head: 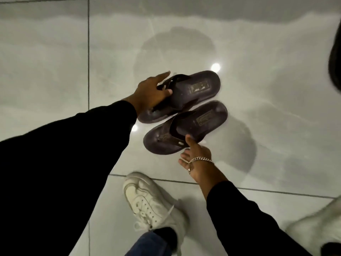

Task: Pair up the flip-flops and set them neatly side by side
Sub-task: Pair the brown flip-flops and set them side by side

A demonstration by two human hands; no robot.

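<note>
Two dark brown flip-flops lie close together on the glossy tile floor, heels pointing up and right. The far flip-flop [195, 87] has my left hand [151, 93] on its strap, thumb hooked under it and fingers spread. The near flip-flop [186, 128] lies alongside it, almost touching. My right hand [197, 159], wearing a chain bracelet, rests its fingertips against the near flip-flop's side edge by the strap, fingers apart, with no grip that I can see.
My white sneaker [147, 202] stands on the tile just below the flip-flops. Another pale shape [317, 228] sits at the bottom right corner. A dark object [335, 58] cuts in at the right edge. Grout lines cross the floor [258, 108].
</note>
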